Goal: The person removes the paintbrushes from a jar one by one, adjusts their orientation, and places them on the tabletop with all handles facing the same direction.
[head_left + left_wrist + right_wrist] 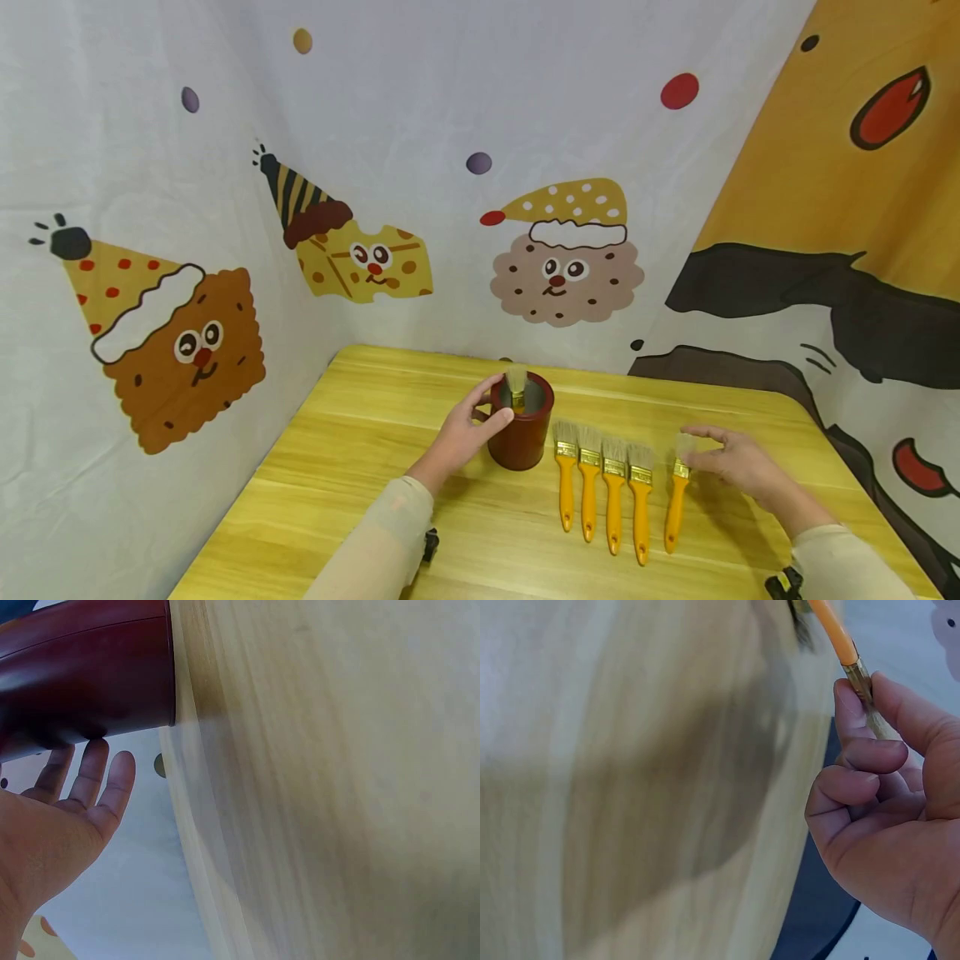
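1. The dark red cup (pixel 519 442) is stood upright on the wooden table (pixel 337 442) and held at its side by the left hand (pixel 463 432), whose thumb is laid over the near side by the rim and whose slightly bent fingers are set against the far side.
2. One brush (pixel 516 383) is seen inside the cup, bristles up, its lower part hidden.
3. A separate brush (pixel 677 504) is pinched at its bristles by the thumb and bent fingers of the right hand (pixel 742 468); whether its handle is touching the table cannot be told.
4. Between cup and right hand, four yellow-handled brushes (pixel 614 487) are laid side by side, bristles away from the person.
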`<state>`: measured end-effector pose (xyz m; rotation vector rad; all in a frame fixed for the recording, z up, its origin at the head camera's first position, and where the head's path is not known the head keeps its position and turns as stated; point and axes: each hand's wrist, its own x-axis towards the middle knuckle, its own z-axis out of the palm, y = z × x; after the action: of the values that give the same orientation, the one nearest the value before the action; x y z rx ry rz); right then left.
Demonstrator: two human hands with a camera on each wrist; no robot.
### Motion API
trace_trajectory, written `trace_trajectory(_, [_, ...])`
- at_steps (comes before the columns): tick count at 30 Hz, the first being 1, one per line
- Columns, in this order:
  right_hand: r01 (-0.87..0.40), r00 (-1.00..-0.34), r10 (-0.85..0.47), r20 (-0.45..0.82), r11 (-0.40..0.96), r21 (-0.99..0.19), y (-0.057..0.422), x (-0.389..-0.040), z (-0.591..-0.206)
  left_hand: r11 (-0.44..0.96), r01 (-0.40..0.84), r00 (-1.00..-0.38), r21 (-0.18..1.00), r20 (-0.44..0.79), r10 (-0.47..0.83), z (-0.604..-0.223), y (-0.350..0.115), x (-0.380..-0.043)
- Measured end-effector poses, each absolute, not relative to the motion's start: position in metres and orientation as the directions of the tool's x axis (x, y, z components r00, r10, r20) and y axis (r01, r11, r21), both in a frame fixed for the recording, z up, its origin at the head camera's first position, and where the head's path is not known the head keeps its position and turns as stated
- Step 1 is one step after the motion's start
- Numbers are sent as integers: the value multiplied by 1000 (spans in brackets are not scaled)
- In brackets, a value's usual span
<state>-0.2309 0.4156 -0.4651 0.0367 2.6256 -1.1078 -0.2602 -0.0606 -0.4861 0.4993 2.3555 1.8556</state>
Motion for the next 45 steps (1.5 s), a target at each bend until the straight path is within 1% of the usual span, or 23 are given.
trace_trajectory(11, [99, -948, -132, -289, 742, -663, 394, -233, -484, 197, 180, -940, 964, 109, 322, -486, -61, -260])
trace_trajectory(21, [101, -941, -132, -311, 769, -632, 390, -236, -486, 198, 179, -941, 964, 110, 319, -486, -61, -259])
trace_trajectory(26, [72, -944, -145, -296, 785, -615, 390, -236, -487, 199, 173, -943, 965, 104, 315, -486, -61, -259])
trace_trajectory(28, [62, -943, -156, -294, 784, -617, 390, -236, -488, 197, 172, -944, 965, 104, 314, -485, -61, -258])
trace_trajectory(37, [102, -929, -178, -325, 720, -686, 394, -235, -492, 193, 181, -942, 964, 114, 314, -484, -60, -258])
trace_trajectory(45, [121, -924, -180, -338, 701, -703, 394, -235, -494, 191, 176, -942, 966, 109, 317, -484, -60, -258])
